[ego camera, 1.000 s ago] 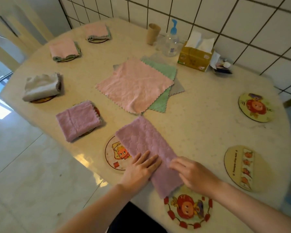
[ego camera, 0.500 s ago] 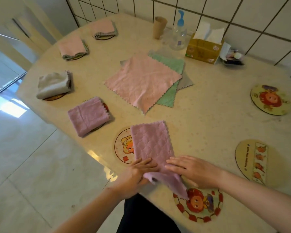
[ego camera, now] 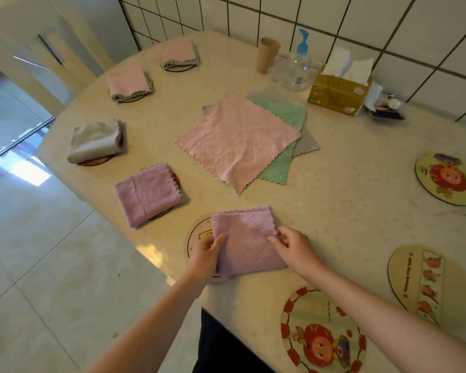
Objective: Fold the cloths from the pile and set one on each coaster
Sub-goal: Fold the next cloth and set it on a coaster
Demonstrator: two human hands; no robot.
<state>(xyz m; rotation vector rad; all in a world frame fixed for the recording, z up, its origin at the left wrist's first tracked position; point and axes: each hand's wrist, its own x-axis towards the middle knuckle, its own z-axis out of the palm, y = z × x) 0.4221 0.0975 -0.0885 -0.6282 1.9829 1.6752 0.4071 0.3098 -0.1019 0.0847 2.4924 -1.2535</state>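
The folded purple cloth (ego camera: 246, 239) lies directly between the two hands at the near edge of the table (ego camera: 347, 189), its left part overlapping the coaster (ego camera: 199, 232) that shows from under it. That is the relation that matters: the coaster sits to the left of the cloth's middle, so centring the cloth calls for a short slide leftward. The left hand (ego camera: 206, 255) is on that side, and its grip has thumb on top and fingers tucked under the cloth's left edge. The right hand (ego camera: 293, 247) pinches the right edge with curled fingers. The cloth is nearly square, slightly longer running away from the person.

Just left lies another folded purple cloth (ego camera: 147, 193) on its own coaster, near but apart, so a short slide should not disturb it. Beyond, the pile (ego camera: 240, 138) has a pink cloth on top of green and grey ones. Three bare coasters wait to the right: a red-rimmed one (ego camera: 323, 332) nearest, a tan one (ego camera: 414, 281), and a far one (ego camera: 448, 179).
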